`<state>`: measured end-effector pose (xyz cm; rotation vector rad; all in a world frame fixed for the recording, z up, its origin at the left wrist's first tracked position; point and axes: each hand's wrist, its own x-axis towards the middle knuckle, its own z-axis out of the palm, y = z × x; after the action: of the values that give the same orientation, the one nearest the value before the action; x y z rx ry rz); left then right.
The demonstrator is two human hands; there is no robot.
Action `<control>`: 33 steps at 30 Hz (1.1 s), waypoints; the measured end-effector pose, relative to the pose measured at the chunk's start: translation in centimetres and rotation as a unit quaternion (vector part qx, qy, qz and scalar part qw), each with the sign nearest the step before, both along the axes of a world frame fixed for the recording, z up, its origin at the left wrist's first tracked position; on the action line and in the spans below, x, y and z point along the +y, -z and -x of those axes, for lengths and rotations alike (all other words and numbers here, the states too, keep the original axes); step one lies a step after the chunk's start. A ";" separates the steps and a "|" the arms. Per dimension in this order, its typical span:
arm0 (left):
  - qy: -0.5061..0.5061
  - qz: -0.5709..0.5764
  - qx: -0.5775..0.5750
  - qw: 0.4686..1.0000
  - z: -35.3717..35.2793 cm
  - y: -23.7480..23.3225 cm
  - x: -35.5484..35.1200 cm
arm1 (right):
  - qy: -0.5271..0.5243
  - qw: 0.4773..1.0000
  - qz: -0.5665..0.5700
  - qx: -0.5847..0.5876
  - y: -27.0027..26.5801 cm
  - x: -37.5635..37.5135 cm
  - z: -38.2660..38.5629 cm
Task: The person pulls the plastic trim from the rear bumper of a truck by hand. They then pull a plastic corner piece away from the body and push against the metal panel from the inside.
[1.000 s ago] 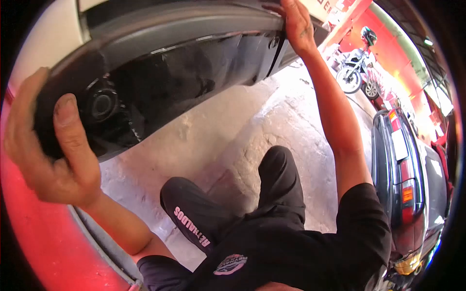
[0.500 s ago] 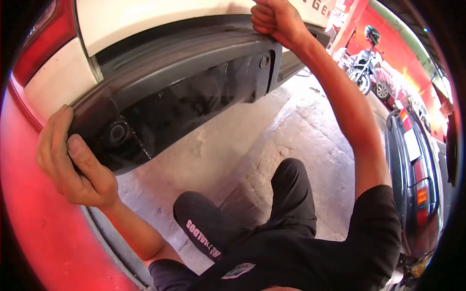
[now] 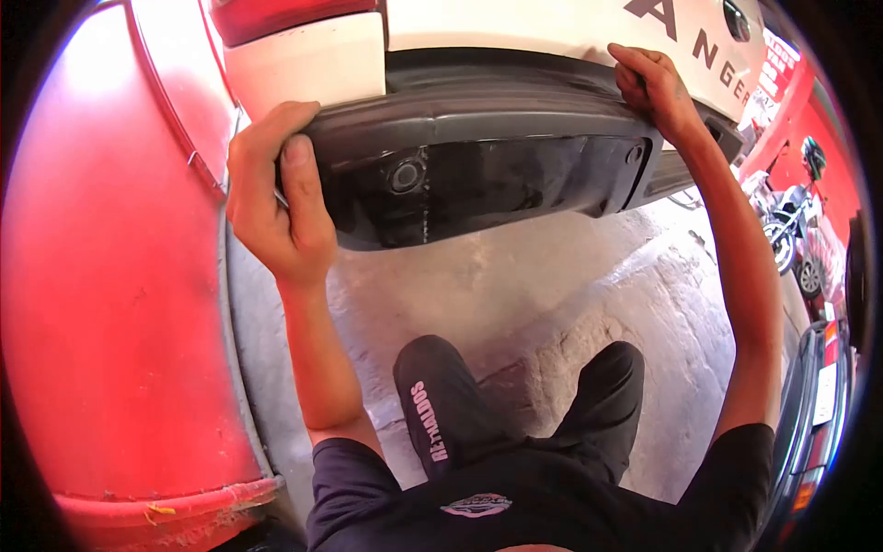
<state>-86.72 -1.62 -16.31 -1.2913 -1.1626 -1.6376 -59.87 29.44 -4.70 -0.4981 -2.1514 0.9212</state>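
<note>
A dark grey plastic bumper [image 3: 515,170] hangs across the back of a white vehicle, with a round sensor-like fitting [image 3: 405,173] near its left end. Below that fitting runs a pale, stitch-like vertical seam. My left hand [image 3: 280,193] grips the bumper's left end; its thumb lies on the front face and the other fingers curl around behind. My right hand [image 3: 651,85] is curled into a fist at the bumper's top right edge, close to the tailgate. Nothing shows inside that fist.
A white tailgate [image 3: 552,26] with dark lettering and a red tail light [image 3: 285,17] sit above the bumper. A red wall [image 3: 110,304] stands close on the left. At the right are a parked motorcycle [image 3: 786,225] and a dark car [image 3: 809,423]. Concrete floor [image 3: 497,285] lies below.
The view has turned, so the bumper appears farther right and more level, and more red wall shows. My left hand still holds the bumper's end; my right hand remains a fist at its top edge.
</note>
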 end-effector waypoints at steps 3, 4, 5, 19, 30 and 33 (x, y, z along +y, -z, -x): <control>0.011 -0.021 0.027 0.999 1.3 -0.1 0.7 | 0.014 0.999 -0.042 -0.024 -0.1 -0.3 0.0; 0.000 -0.037 0.049 0.998 1.6 0.1 0.8 | 0.022 0.997 -0.068 -0.040 -0.1 -0.5 0.2; -0.001 -0.032 0.054 0.998 2.0 0.5 0.8 | 0.021 0.997 -0.067 -0.043 0.2 -0.9 0.5; 0.053 0.006 0.029 0.998 2.4 -0.6 0.2 | -0.070 0.867 -0.478 -0.124 2.1 -7.1 1.3; 0.170 -0.024 0.015 0.985 2.6 -0.4 -0.1 | -0.032 0.884 -0.438 -0.159 2.6 -7.9 1.7; 0.116 -0.037 0.078 0.989 3.5 -0.4 -0.2 | -0.026 0.914 -0.377 -0.147 2.7 -8.3 1.7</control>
<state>-90.21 -1.83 -15.93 -1.5232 -0.8761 -1.6908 -61.58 21.10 -7.42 -0.1887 -2.5783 -0.0185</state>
